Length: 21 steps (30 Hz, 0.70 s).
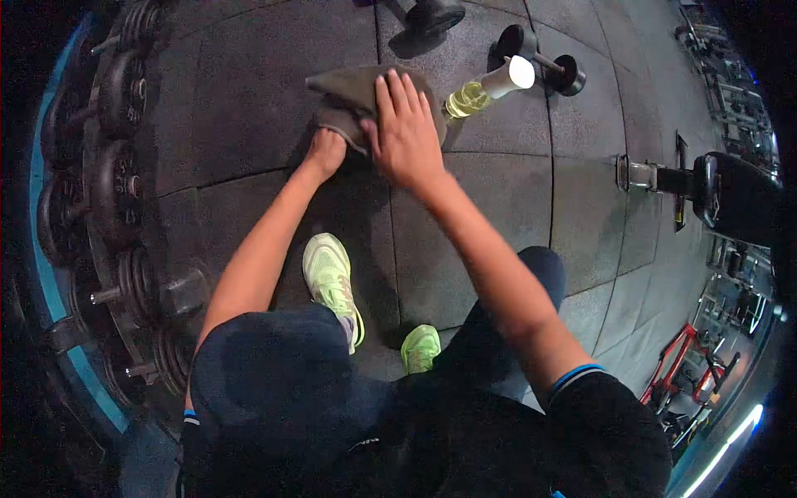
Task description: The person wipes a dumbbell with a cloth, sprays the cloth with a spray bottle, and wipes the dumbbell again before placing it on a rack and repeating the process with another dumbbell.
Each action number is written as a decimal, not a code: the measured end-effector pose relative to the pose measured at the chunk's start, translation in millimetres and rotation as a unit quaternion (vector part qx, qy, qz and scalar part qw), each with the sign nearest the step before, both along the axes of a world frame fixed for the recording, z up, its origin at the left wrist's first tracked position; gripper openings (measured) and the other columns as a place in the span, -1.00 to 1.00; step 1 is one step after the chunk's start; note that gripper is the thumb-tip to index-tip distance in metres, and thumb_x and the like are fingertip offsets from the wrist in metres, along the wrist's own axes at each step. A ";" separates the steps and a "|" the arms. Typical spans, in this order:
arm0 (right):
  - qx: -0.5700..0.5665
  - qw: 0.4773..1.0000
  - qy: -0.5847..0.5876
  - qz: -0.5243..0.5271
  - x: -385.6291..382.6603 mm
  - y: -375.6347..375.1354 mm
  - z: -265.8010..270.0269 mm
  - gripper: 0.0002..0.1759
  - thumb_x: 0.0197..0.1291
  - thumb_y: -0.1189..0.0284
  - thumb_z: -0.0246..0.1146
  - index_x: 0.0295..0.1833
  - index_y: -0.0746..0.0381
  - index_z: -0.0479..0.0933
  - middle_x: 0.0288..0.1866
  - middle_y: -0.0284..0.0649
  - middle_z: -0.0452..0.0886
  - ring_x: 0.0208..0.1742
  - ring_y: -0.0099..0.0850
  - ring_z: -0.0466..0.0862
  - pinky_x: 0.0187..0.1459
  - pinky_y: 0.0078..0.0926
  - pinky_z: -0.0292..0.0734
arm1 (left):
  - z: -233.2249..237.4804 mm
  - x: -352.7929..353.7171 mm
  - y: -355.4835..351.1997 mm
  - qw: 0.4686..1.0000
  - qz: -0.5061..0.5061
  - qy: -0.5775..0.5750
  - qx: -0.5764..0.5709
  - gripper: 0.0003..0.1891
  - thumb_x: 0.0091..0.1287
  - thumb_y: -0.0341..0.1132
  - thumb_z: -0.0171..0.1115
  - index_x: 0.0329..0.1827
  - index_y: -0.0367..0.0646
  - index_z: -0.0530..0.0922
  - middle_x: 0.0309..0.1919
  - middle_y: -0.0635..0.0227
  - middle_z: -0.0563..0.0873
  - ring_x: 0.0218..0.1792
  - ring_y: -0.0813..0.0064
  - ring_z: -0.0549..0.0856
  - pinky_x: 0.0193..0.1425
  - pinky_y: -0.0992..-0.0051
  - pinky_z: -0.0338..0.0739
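A dark olive-brown cloth (344, 85) lies folded or bunched on the dark tiled floor in front of me. My left hand (327, 153) is closed on the cloth's near edge, its fingertips partly hidden by the fabric. Flat on top of the cloth rests my right hand (407, 133), with its fingers stretched out and nothing gripped. Just right of the cloth is a bottle (469, 100) of yellow-green liquid with a white top.
Two dumbbells, one (427, 17) at the top and one (544, 62) beyond the bottle, sit on the floor (481, 199). Weight plates (124, 183) line the left side. A padded bench (739, 195) stands at right. My light green shoes (328, 266) are below the cloth.
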State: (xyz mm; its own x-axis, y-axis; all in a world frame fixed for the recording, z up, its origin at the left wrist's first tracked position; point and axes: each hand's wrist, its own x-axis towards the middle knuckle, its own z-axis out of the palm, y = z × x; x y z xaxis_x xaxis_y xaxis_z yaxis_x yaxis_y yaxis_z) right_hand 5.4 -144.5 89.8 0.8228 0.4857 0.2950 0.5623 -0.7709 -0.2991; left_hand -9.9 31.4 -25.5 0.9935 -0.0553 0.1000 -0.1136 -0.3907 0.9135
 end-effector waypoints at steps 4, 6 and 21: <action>-0.041 0.998 0.043 0.007 -34.1 -12.7 1.6 -0.23 0.29 0.37 0.18 0.57 0.31 0.12 0.64 0.08 0.07 0.63 0.05 0.09 0.54 0.04 0.05 | 2.5 -2.6 -6.3 0.979 -0.001 0.117 -0.166 -0.48 0.58 -0.21 -0.24 0.53 -0.20 0.27 0.51 0.13 0.36 0.51 0.23 0.32 0.57 0.30 0.19; -0.017 0.997 0.067 0.028 -38.3 -22.4 7.6 -0.23 0.22 0.50 0.13 0.58 0.26 0.14 0.64 0.06 0.08 0.64 0.04 0.07 0.55 0.04 0.02 | -2.6 -0.8 -1.9 0.984 -0.006 0.150 -0.095 -0.48 0.58 -0.21 -0.23 0.54 -0.20 0.26 0.52 0.14 0.34 0.52 0.22 0.31 0.56 0.30 0.21; -0.091 0.918 0.374 -0.097 -101.5 -171.9 -8.2 -0.72 0.27 0.34 0.21 0.01 0.26 0.53 -0.11 0.19 0.66 -0.06 0.15 0.65 -0.05 0.06 0.56 | 56.6 7.2 -19.2 0.987 0.049 0.045 -0.144 -0.43 0.62 -0.02 -0.19 0.55 -0.19 0.21 0.46 0.08 0.37 0.50 0.24 0.31 0.57 0.33 0.10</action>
State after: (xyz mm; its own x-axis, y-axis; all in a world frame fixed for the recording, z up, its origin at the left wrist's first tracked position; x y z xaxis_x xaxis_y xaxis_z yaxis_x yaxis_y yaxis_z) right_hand -96.1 -316.4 81.7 0.8383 0.2930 -0.4598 0.0978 -0.9105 -0.4018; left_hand -2.7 12.2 31.2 0.9982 0.0595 0.0083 -0.0012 -0.1178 0.9930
